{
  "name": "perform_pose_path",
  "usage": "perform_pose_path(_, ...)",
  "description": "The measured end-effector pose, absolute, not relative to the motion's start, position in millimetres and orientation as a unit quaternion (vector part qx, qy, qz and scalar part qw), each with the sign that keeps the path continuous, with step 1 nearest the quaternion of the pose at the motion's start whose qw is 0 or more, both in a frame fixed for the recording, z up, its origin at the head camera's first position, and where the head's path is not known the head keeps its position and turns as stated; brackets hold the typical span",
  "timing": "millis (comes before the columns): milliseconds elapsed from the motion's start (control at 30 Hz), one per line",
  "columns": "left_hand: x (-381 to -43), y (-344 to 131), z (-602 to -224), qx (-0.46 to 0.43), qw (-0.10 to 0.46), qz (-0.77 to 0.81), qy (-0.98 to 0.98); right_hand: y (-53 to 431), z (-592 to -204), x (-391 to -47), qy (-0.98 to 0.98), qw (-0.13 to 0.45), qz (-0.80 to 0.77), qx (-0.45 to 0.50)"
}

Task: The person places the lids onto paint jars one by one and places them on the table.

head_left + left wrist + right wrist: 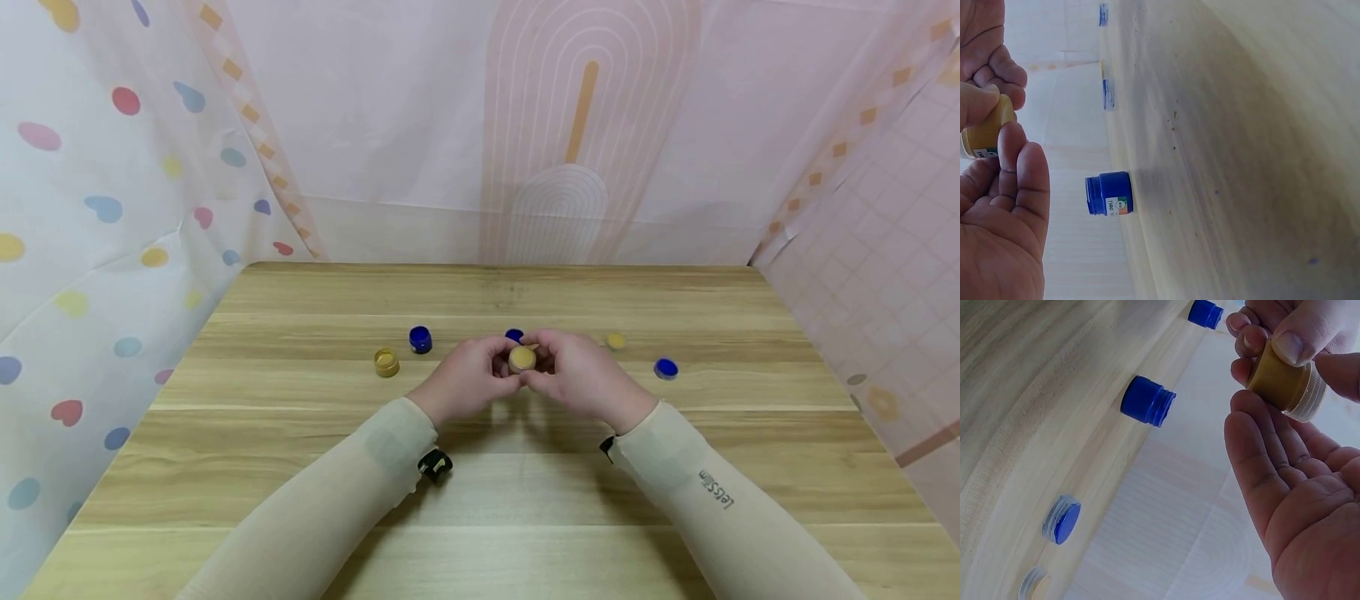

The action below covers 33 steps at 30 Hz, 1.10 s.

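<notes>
A small mustard-yellow paint jar [522,359] with a clear ribbed lid [1307,400] is held above the table between both hands. My left hand [467,377] grips the jar's body, its thumb pressed on the yellow side. My right hand [587,375] has its thumb at the lid and its fingers against the jar from the other side. An open blue paint jar [514,335] stands just behind the hands, partly hidden by them. To the left stand another open blue jar [420,340] and an open yellow jar [386,363].
Right of the hands, a lid with yellow paint inside [616,341] and a lid with blue paint inside [666,368] lie on the wooden table [300,300]. Patterned cloth [405,125] hangs behind the table's far edge and along both sides.
</notes>
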<state>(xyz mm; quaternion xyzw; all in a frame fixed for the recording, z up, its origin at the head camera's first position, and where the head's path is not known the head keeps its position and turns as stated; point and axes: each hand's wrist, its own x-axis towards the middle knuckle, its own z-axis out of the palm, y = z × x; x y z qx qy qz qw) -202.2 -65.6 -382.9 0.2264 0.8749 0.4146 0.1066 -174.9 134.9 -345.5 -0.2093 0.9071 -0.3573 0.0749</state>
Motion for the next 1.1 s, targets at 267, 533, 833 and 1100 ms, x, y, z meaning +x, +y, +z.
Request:
perform_pose_path(267, -203.9, -66.3, -383.8, 0.234, 0.104, 0.42, 0.871, 134.6, -345.7, -175.1, 0.904, 0.072, -0.361, -0.217)
perform_pose_path(533, -203.9, -66.8, -384.6, 0.232, 0.099, 0.416, 0.874, 132.5, -345.7, -175.5, 0.906, 0.068, -0.357, -0.217)
perform_pose_path(833, -204.1, -66.5, -385.1, 0.23, 0.102, 0.414, 0.875, 133.3, -344.8, -176.7, 0.913, 0.075, -0.344, -0.205)
perform_pose_path(1100, -204.4, -66.5, -384.3, 0.232, 0.109, 0.421, 0.87, 134.6, -345.2, -177.1, 0.911, 0.069, -0.342, -0.22)
